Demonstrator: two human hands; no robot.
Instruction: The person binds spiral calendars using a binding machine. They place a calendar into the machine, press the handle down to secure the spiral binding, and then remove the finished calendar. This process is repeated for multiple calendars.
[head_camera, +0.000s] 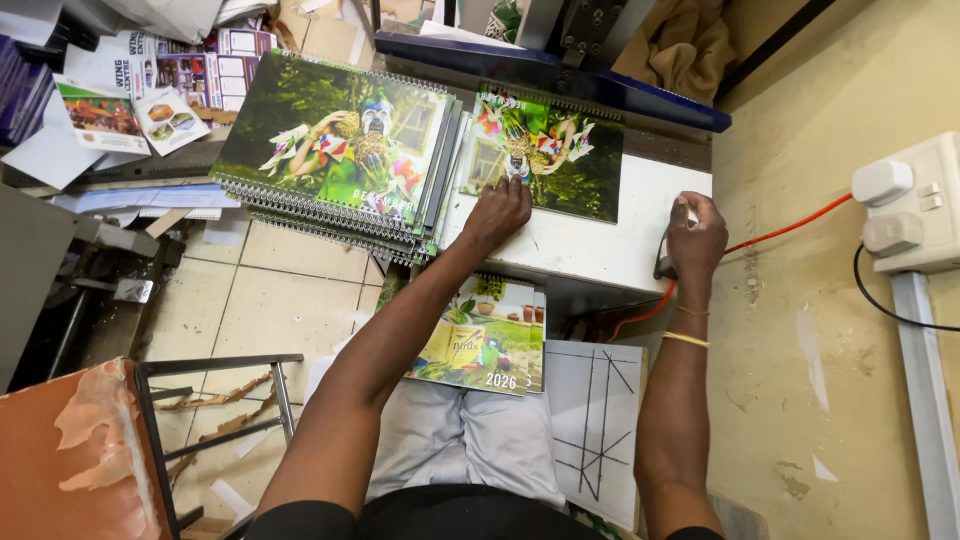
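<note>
Head view, looking straight down over both bare arms. Left hand (497, 212) resting palm down, fingers loosely curled, on the lower edge of a green printed calendar sheet (548, 150) lying flat on the white machine table (590, 245); pressing rather than clasping, nothing enclosed in the fingers. Right hand (694, 238) at the table's right edge, fingers closed around a small dark handle (664, 262) just beside an orange cable (790, 228). Thin yellow band (685, 339) around the right wrist. Left of the sheet, touching the table's edge, a stack of spiral-bound calendars (335, 150) with the same green picture on top. Below the table, on the lap, 2 more printed calendars (485, 340), colourful covers facing up. Blue machine bar (560, 72) along the far side of the sheet. White wall socket with a plug (905, 205) on the right wall. Orange chair seat (70, 450) at lower left, over a tiled floor (270, 300).
</note>
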